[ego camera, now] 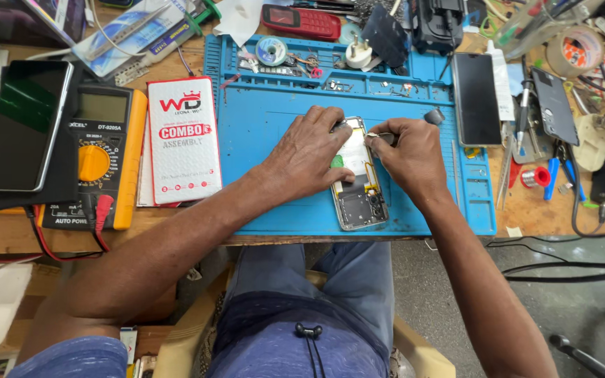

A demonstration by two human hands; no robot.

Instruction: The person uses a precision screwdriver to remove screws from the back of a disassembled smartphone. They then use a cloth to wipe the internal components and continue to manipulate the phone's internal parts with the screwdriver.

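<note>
An opened phone (360, 192) lies back-up on a blue repair mat (267, 189), its inner parts and white battery showing. My left hand (309, 150) rests flat on the phone's left side and holds it down. My right hand (409, 157) is closed on a thin metal tool (379, 136), whose tip touches the phone's upper right edge. Which tool it is I cannot tell.
A yellow multimeter (96, 161) with red leads, a dark phone (22, 126) and a red-and-white box (182, 140) lie left of the mat. Another phone (476, 98), a red keypad phone (301, 22), tape (574, 50), pens and cables crowd the right and back. The table edge runs just below the mat.
</note>
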